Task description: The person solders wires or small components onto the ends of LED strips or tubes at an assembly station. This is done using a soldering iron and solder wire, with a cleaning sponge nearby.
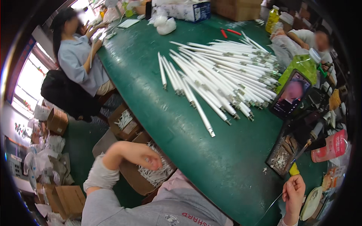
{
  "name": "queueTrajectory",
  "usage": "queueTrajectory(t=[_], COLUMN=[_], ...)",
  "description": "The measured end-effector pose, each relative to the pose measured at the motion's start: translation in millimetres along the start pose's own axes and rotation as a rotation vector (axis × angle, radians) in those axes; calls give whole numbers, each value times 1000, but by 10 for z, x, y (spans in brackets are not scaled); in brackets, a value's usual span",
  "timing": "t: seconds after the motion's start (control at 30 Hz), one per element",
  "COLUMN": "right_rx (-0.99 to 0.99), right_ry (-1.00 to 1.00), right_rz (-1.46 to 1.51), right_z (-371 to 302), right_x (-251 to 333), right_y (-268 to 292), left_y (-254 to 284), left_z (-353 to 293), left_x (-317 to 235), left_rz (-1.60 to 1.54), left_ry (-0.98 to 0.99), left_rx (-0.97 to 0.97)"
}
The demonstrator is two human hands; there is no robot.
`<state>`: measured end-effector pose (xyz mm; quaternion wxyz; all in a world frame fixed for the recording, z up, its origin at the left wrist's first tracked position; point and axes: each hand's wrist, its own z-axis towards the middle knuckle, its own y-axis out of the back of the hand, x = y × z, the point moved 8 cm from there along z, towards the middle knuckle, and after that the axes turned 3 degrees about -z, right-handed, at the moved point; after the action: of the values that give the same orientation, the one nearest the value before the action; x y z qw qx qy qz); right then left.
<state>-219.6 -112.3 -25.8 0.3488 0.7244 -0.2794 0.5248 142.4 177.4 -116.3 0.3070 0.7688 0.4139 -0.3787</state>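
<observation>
My left hand [148,156] hovers over a cardboard box [130,165] beside the table edge, its fingers curled together; what they hold, if anything, is hidden. Inside the box lie many short thin white pieces [152,175]. At the lower right, my right hand [293,191] pinches a thin silvery wire [268,209] that trails toward the front edge. Just beyond this hand is a soldering iron [301,151] with a yellow end, leaning over a dark tray [272,164] of pale bits. Long white rods with metal ends [205,84] are heaped across the green table [158,109].
A phone [292,94] with a lit screen stands right of the rods, near a green pouch [301,66] and a pink packet [332,147]. Red-handled pliers [230,32] lie beyond the heap. One co-worker [77,56] sits at the far left, another [316,43] at the far right.
</observation>
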Motion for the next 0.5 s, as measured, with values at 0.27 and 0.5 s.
queueTrajectory(t=[0.27,0.5], right_rx=[-264,-379], right_ry=[70,29], right_rz=[-532,-666], right_z=[71,13], right_x=[86,123], right_y=[418,645], left_y=[1607,1923], left_z=[-310,43], left_x=[-1259,-1100], left_rz=[796,1122], left_ry=[-60,-149], left_rx=[-1009,-859])
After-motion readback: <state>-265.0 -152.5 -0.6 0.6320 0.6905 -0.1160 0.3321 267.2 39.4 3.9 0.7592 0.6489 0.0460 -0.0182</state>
